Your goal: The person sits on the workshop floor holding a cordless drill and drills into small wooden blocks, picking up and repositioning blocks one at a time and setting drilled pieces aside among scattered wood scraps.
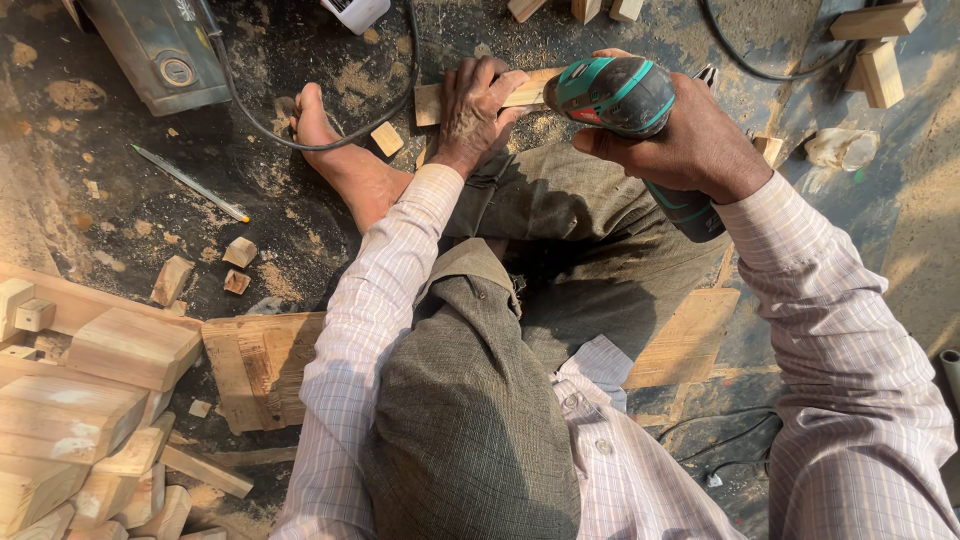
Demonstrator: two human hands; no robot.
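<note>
Floor: dark, dusted with sawdust. Stack of pale cut wooden blocks at lower left. Flat plywood board just beside the stack. Thin grey pencil lying at a slant, upper left. Grey-green metal machine housing at top left; black cable curves away from it. Small wood offcuts scattered between pencil and board. Two pale wooden blocks at top right.

A white box with a dark printed label sat at the top edge, cut off by the frame. On the grey machine at top left there was a small round label. No signs or screens showed.
</note>
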